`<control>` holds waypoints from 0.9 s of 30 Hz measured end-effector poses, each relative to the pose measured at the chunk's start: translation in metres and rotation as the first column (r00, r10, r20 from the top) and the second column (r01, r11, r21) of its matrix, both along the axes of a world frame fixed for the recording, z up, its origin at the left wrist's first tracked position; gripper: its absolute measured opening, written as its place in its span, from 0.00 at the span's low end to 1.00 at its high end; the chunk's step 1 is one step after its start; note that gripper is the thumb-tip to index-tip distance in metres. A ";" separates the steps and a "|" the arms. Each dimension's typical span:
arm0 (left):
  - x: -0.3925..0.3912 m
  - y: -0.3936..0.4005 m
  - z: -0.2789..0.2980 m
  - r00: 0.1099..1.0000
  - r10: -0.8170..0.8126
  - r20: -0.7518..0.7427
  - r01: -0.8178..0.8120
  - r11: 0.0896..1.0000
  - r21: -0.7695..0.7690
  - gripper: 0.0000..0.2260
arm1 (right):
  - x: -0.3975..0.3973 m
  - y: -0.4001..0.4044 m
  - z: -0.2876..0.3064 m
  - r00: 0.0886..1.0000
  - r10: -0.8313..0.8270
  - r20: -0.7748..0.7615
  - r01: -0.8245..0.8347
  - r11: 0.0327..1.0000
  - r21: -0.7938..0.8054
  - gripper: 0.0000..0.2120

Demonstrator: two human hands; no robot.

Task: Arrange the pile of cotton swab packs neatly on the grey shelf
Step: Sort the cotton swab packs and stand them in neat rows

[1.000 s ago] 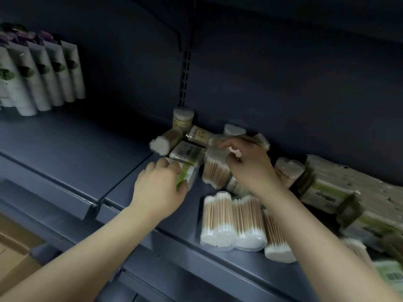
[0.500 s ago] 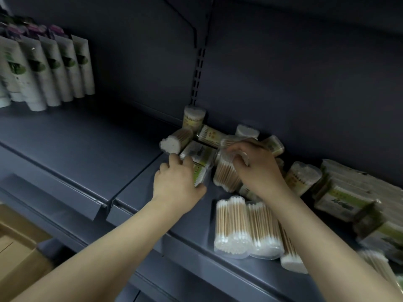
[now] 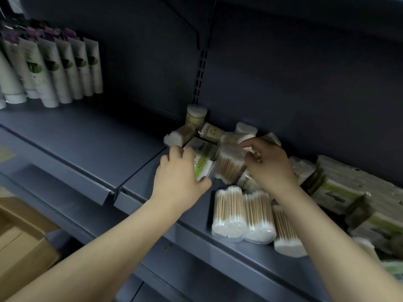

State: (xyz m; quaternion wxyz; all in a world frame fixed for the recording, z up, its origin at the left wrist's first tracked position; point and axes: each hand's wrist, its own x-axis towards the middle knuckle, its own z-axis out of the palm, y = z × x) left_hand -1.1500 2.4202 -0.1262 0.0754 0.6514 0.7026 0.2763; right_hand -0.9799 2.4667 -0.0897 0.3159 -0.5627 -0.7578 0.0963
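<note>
A jumbled pile of cotton swab packs (image 3: 214, 136) lies at the back of the grey shelf (image 3: 139, 186). My left hand (image 3: 177, 177) grips a flat pack with a green and white label (image 3: 201, 168) at the pile's left. My right hand (image 3: 268, 165) pinches the top of a clear bag of wooden-stick swabs (image 3: 229, 164) in the middle of the pile. Three packs of wooden swabs (image 3: 242, 214) lie side by side near the shelf's front edge, below my right hand. One round tub (image 3: 195, 116) stands upright against the back wall.
Stacked green-labelled boxes (image 3: 346, 192) fill the shelf to the right. White tubes (image 3: 54, 68) stand in a row on the left shelf section (image 3: 76, 136). A cardboard box (image 3: 21, 243) sits low at the left. A slotted upright (image 3: 199, 77) runs up the back wall.
Both hands keep their hold on the same two packs. The view has shifted, so the pile sits slightly further right and lower in the frame.
</note>
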 end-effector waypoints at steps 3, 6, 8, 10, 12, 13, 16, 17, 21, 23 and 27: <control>0.005 -0.011 0.005 0.999 -0.023 0.046 0.021 0.999 0.038 0.25 | 0.008 -0.008 0.003 0.998 -0.047 -0.033 0.046 0.999 -0.025 0.12; 0.015 -0.021 0.010 0.996 -0.054 0.068 0.049 0.995 0.084 0.24 | 0.021 -0.018 0.006 0.996 -0.068 -0.051 0.066 0.997 -0.037 0.13; 0.024 -0.027 0.013 0.994 -0.083 0.075 0.075 0.992 0.105 0.24 | 0.033 -0.023 0.007 0.996 -0.074 -0.046 0.072 0.996 -0.044 0.13; 0.035 -0.033 0.016 0.992 -0.112 0.067 0.103 0.987 0.126 0.24 | 0.045 -0.028 0.008 0.994 -0.111 -0.016 0.110 0.994 -0.025 0.13; 0.047 -0.038 0.018 0.991 -0.124 0.057 0.114 0.981 0.154 0.26 | 0.059 -0.034 0.007 0.989 -0.145 -0.020 0.144 0.989 -0.010 0.15; 0.053 -0.040 0.019 0.990 -0.127 0.054 0.116 0.978 0.173 0.27 | 0.065 -0.037 0.007 0.987 -0.155 -0.032 0.155 0.988 -0.007 0.15; 0.071 -0.044 0.021 0.986 -0.159 0.058 0.143 0.966 0.214 0.31 | 0.087 -0.047 0.006 0.982 -0.180 -0.048 0.180 0.984 -0.003 0.16; 0.077 -0.045 0.022 0.983 -0.171 0.064 0.154 0.965 0.212 0.32 | 0.094 -0.050 0.006 0.981 -0.186 -0.057 0.185 0.983 -0.017 0.16; 0.101 -0.046 0.022 0.974 -0.216 0.062 0.204 0.965 0.166 0.37 | 0.121 -0.064 0.004 0.973 -0.229 -0.035 0.228 0.973 -0.023 0.17; 0.114 -0.046 0.024 0.969 -0.241 0.050 0.231 0.962 0.147 0.37 | 0.132 -0.072 0.004 0.967 -0.252 -0.035 0.251 0.968 -0.021 0.17; 0.138 -0.048 0.026 0.962 -0.273 0.024 0.268 0.955 0.128 0.36 | 0.152 -0.085 0.005 0.958 -0.286 -0.034 0.285 0.958 -0.046 0.17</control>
